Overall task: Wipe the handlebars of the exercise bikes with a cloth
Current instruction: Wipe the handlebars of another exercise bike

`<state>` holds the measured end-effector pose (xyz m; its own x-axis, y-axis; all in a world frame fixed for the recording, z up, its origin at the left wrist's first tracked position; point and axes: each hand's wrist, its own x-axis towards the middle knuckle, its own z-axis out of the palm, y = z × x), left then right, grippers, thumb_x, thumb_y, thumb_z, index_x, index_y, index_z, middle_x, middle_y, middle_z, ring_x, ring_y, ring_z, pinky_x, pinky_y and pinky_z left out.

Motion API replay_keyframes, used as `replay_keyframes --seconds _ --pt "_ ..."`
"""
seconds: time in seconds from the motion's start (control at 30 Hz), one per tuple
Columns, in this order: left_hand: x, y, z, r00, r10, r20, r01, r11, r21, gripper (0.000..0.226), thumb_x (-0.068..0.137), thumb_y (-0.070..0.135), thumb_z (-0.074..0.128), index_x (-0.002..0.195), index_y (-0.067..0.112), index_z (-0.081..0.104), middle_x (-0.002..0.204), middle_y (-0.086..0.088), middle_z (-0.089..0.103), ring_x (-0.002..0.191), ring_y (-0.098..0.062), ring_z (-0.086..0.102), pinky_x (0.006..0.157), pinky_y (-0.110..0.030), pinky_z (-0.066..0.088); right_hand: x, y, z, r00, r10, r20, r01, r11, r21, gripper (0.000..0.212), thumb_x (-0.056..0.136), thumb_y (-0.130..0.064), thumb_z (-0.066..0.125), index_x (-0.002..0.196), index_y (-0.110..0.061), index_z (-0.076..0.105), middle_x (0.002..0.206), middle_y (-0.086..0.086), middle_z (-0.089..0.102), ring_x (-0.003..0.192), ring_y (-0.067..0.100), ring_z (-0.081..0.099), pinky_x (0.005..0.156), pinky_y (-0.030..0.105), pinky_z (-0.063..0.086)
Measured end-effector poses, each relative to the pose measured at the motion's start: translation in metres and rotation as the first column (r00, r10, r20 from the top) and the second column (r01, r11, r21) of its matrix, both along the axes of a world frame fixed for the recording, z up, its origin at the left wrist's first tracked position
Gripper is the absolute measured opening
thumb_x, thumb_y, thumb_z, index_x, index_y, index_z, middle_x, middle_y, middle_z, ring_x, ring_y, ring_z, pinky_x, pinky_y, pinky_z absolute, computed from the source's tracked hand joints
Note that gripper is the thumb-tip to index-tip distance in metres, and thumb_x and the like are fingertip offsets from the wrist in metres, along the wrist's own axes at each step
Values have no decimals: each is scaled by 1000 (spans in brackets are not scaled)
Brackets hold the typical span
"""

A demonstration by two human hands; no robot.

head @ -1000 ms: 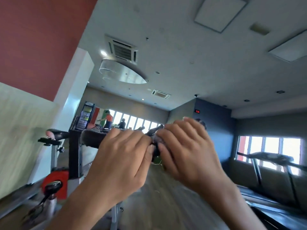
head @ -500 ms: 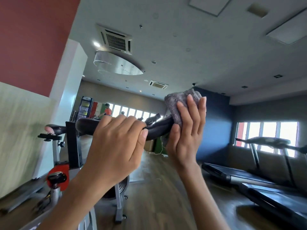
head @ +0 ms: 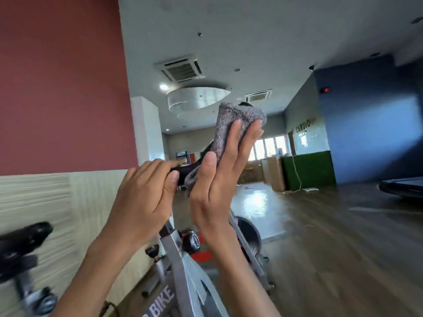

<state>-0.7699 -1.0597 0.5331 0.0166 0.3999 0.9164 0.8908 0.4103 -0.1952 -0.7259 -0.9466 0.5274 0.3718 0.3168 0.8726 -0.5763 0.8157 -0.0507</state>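
Now | cloth (head: 231, 124) pressed against upturned handlebar (head: 186, 169) end by right hand (head: 217, 191), grip flat, fingers straight | handlebar held lower down by left hand (head: 146, 197), grip wrapped round it | risk: cloth may be dropped, being only pressed, not clenched.

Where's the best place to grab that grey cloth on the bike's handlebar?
Probably its middle, from the near side: the cloth drapes over the upturned handlebar, so the right hand pressing there pins it against the bar.
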Motion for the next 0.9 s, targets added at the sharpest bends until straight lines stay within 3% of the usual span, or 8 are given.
replay_keyframes --seconds 0.13,0.3,0.43,0.6,0.67,0.77,0.9 --pt "-6 -2 -4 1000 11 -8 -11 1000 -29 41 103 37 24 124 18 52 110 11 55 101 -15 50 85 -32 36 -18 -2 -20 1000 -24 -10 24 995 101 55 104 -27 26 154 -20 3 159 -1 -18 147 40 -8 121 47 4" --pt "-7 -5 -3 999 -14 31 16 998 -65 39 103 47 21 130 32 45 110 20 52 105 -3 47 92 -20 30 -7 4 11 969 217 -122 -216 976 20 53 102 -17 31 149 -1 12 158 20 -3 148 38 -3 122 46 8" --pt "-4 -10 1 997 16 70 -6 991 -134 36 102 48 21 132 41 40 119 19 54 113 -6 48 96 -20 30 -21 1 -1 979 140 -150 -127 988 93 56 103 -19 29 152 -9 5 160 1 -13 148 37 -6 121 45 8" --pt "-3 -3 -5 998 36 48 -33 997 -63 35 101 55 17 129 50 38 117 25 49 110 -5 47 95 -15 27 -3 18 19 961 242 -135 -233 969 78 52 99 -13 35 147 -1 16 156 20 1 147 42 1 122 42 9" --pt "-3 -3 -4 998 34 55 -30 997 -67 35 101 56 17 130 52 36 122 30 46 114 -3 46 98 -14 27 -7 15 12 966 227 -121 -216 972 95 54 100 -15 34 148 -1 14 159 14 -3 148 40 -1 122 43 10" --pt "-7 -8 -1 998 8 58 -3 996 -89 44 101 56 19 139 43 35 129 28 46 122 -5 46 103 -18 29 -18 12 -4 979 183 -92 -167 974 154 55 102 -21 31 151 -7 10 159 -2 -15 149 37 -2 120 51 17" --pt "-17 -14 1 977 -134 166 142 989 -33 48 101 54 26 137 29 47 129 14 54 125 -19 51 103 -44 44 -8 16 16 965 234 -115 -227 971 76 53 99 -14 35 148 -2 16 158 16 0 148 40 1 121 50 17"
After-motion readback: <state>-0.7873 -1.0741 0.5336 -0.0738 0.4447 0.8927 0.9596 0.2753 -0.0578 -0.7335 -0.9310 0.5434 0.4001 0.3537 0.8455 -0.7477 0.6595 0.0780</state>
